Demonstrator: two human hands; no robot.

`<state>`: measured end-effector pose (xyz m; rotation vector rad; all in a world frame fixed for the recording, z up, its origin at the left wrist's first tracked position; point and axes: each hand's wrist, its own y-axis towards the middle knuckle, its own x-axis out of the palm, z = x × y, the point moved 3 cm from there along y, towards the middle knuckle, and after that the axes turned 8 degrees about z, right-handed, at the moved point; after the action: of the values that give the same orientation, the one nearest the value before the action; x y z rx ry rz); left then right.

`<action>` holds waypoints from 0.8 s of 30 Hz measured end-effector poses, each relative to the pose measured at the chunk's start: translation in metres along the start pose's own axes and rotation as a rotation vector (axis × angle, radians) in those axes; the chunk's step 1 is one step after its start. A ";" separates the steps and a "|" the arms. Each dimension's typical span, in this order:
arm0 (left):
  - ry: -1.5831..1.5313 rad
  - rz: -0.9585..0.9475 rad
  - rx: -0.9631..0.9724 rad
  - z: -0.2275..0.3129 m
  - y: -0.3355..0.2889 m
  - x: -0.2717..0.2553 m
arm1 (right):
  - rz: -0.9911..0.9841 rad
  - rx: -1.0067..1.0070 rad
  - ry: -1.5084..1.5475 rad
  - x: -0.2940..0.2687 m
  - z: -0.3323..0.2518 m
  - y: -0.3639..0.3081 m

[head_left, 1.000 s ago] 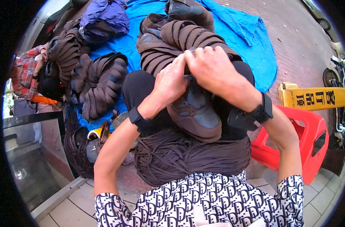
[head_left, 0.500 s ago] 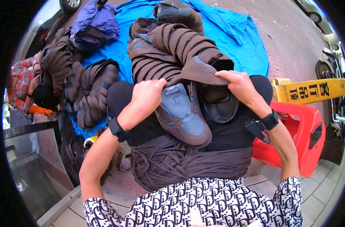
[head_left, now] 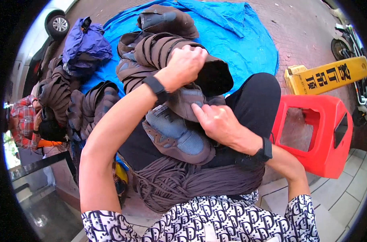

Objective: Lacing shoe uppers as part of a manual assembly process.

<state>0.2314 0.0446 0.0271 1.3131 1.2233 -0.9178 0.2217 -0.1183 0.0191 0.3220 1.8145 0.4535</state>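
My left hand (head_left: 187,66) is closed over a nested stack of brown shoe uppers (head_left: 159,48); its fingertips are partly hidden. The dark opening of the stack's end faces right. Below it, my right hand (head_left: 219,123) pinches a brown-grey shoe upper (head_left: 186,105), somewhat blurred, thumb on top. Another upper with a blue-grey mesh front (head_left: 179,137) lies across my lap, just beneath the held one. A thick bundle of dark brown laces (head_left: 199,183) rests on my lap near my waist.
A blue tarp (head_left: 248,52) spreads ahead under the stacks. More uppers (head_left: 56,88) and a purple bag (head_left: 87,46) are at the left, near a person in a plaid shirt (head_left: 24,117). To the right stand a red plastic stool (head_left: 332,133) and a yellow sign (head_left: 328,76).
My left hand has moved forward and right onto the stack. My right hand has come down and left with an upper, and the mesh-front upper has shifted slightly left.
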 end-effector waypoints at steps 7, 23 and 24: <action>-0.173 0.091 -0.273 -0.022 -0.019 0.000 | 0.013 0.166 0.285 0.009 0.002 -0.018; -0.598 -0.084 -0.378 0.008 -0.077 -0.019 | 0.203 0.194 -0.078 0.038 0.144 0.069; -0.516 0.050 -0.229 0.013 -0.072 -0.026 | 0.196 0.204 -0.079 0.038 0.145 0.071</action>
<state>0.1586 0.0206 0.0370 0.8491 0.8574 -0.9719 0.3491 -0.0186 -0.0161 0.6539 1.7627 0.3854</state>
